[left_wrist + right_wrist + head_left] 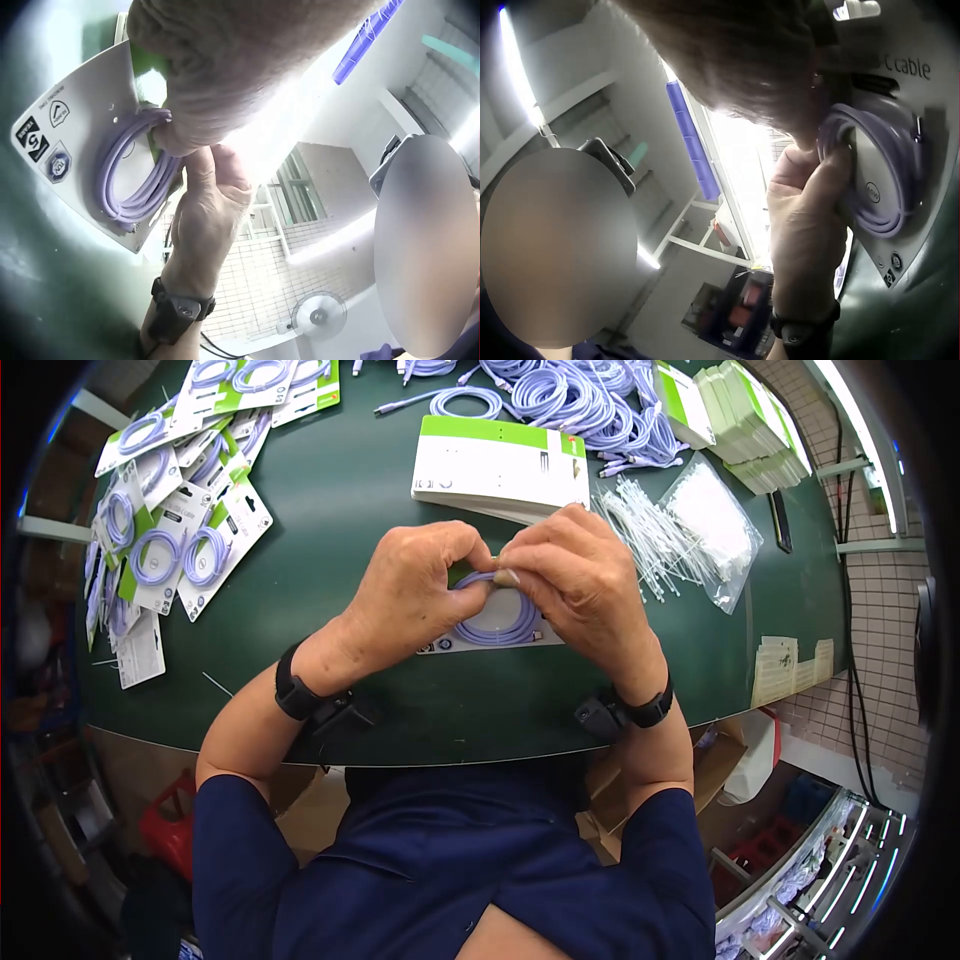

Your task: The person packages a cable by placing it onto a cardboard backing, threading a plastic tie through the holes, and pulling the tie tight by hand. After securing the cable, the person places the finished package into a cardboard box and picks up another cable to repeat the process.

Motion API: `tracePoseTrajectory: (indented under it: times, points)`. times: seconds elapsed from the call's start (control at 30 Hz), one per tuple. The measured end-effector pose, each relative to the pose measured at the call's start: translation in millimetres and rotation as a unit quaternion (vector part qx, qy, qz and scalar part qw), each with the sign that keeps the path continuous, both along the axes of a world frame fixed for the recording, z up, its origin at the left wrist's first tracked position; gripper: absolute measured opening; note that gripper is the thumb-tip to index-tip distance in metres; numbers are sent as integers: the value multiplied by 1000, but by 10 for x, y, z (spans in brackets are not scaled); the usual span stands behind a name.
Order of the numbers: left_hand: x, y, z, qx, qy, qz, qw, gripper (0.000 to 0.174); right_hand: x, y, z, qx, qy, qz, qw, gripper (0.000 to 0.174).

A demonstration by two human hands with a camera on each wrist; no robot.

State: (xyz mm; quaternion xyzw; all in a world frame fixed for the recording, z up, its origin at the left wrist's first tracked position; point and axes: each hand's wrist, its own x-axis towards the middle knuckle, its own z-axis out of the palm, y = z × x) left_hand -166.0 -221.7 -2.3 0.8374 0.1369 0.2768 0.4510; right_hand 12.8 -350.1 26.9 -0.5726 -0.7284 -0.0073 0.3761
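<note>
A lavender USB-C cable, wound into a coil, lies against a white and green backing card between the two hands, low over the table. My left hand grips the coil at its upper left, its thumb through the loop in the right wrist view. From the other side my right hand pinches at the top of the coil, thumb and index fingertips meeting close to the left ones. The fingers hide the top of the card and whatever small piece is between the right fingertips.
Finished-looking carded cables pile up at left. Ahead lie a stack of blank cards and a heap of loose coiled cables. White cable ties spread beside a clear bag at right. More cards stand behind.
</note>
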Motion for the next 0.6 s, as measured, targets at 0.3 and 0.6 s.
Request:
tracePoseTrajectory:
  times: [0.3,0.6]
  points:
    - [-20,38,-71,-63,48,-1,997,14,-169,108,-246,21,-14,-61,998,14]
    - [-18,47,-86,-89,45,-10,995,16,-160,100,-298,11,37,-62,997,13]
